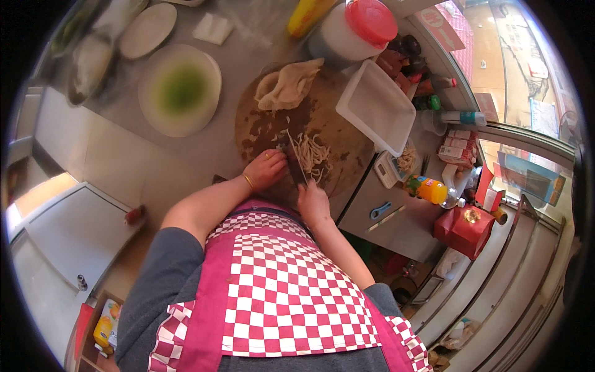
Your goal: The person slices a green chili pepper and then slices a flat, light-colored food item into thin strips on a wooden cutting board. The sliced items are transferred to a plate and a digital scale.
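Observation:
My right hand (313,202) grips the handle of a kitchen knife (296,162), whose blade points away from me over a round wooden chopping board (351,132). Close against the blade's left side, my left hand (267,168) rests on the board with curled fingers. Small pale scraps show at its fingertips, but whatever lies under them is hidden. To the right of the blade is a loose heap of thin pale food strips (314,151). A larger pale, folded piece of food (290,86), perhaps tripe or tofu skin, lies at the board's far side.
A white plastic tray (376,109) overlaps the board's right edge. Beside it are a digital scale (386,171), an orange drink bottle (425,189) and a blue-handled peeler (380,210). A red-lidded jug (346,30) stands behind; a plate with blurred greens (209,111) sits left.

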Available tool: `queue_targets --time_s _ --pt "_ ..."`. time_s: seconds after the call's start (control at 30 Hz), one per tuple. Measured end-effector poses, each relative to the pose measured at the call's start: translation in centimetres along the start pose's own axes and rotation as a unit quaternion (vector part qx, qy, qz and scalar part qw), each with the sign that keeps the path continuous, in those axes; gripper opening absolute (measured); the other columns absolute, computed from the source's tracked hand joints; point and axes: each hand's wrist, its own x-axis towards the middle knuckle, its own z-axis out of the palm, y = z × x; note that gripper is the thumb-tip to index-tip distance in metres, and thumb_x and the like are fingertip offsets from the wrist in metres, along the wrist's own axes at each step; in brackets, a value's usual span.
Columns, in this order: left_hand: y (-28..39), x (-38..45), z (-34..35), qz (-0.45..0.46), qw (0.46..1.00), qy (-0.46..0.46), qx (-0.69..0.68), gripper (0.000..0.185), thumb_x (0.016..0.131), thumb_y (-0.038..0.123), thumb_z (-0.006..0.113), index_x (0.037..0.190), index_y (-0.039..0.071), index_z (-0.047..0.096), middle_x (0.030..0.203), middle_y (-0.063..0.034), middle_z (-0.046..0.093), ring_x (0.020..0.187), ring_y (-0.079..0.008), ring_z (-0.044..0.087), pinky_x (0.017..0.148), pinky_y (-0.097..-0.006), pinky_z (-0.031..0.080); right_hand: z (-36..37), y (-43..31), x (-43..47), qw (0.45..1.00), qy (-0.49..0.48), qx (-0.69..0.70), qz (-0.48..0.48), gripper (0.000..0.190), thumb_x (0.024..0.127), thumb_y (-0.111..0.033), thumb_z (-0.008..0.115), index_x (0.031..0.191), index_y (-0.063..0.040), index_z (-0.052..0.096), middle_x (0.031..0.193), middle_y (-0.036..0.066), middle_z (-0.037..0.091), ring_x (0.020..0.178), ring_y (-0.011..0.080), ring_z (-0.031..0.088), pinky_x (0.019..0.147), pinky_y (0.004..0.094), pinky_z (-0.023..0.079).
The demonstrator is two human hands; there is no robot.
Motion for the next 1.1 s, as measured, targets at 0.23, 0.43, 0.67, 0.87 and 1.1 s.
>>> queue_targets --time_s 0.23,0.43,0.67,0.87,1.1 --pt "-0.3 -0.2 -0.1 0.012 1.000 -0.007 -0.001 0.035 0.078 0.010 0.074 0.111 0.003 0.066 0.117 -0.0136 0.062 0.112 -0.0332 0.059 0.100 -0.0427 0.049 1.6 -2.4 5.8 0.998 0.044 0.025 -0.029 0.030 0.101 -0.031 0.054 0.101 -0.002 0.059 0.088 0.030 0.069 0.085 0.0498 0.067 0.075 0.0571 0.053" --pt "-0.2 -0.8 0.2 0.001 1.000 0.011 0.001 0.032 0.079 0.011 0.073 0.109 0.004 0.065 0.115 -0.0115 0.063 0.112 -0.0313 0.060 0.100 -0.0416 0.049 0.3 2.0 0.0 0.998 0.054 0.018 -0.020 0.029 0.100 -0.031 0.054 0.104 -0.003 0.058 0.083 0.029 0.068 0.080 0.0489 0.066 0.071 0.0568 0.053" --pt "-0.5 -0.7 0.4 0.010 1.000 0.009 0.002 0.030 0.079 0.011 0.075 0.107 0.004 0.066 0.114 -0.0131 0.064 0.111 -0.0335 0.061 0.099 -0.0425 0.050 -0.1 0.9 -1.6 1.000 -0.011 -0.022 -0.017 0.027 0.100 -0.029 0.054 0.098 -0.002 0.055 0.079 0.028 0.068 0.078 0.0481 0.067 0.070 0.0582 0.053" --pt "-0.6 -0.8 0.4 0.025 0.999 0.022 0.003 0.030 0.078 0.008 0.074 0.107 0.004 0.067 0.115 -0.0138 0.064 0.112 -0.0339 0.060 0.098 -0.0442 0.050 2.7 -2.8 5.4 0.995 0.048 -0.012 -0.083 0.028 0.101 -0.030 0.053 0.100 -0.002 0.056 0.082 0.025 0.070 0.078 0.0459 0.069 0.071 0.0539 0.056" --pt "-0.4 -0.5 0.4 -0.008 1.000 0.018 -0.002 0.025 0.080 0.007 0.073 0.105 0.005 0.066 0.115 -0.0115 0.064 0.110 -0.0323 0.061 0.099 -0.0422 0.051 1.4 1.1 0.6 0.998 0.035 0.044 -0.010 0.027 0.098 -0.030 0.056 0.100 -0.004 0.058 0.081 0.028 0.068 0.081 0.0477 0.067 0.072 0.0569 0.054"
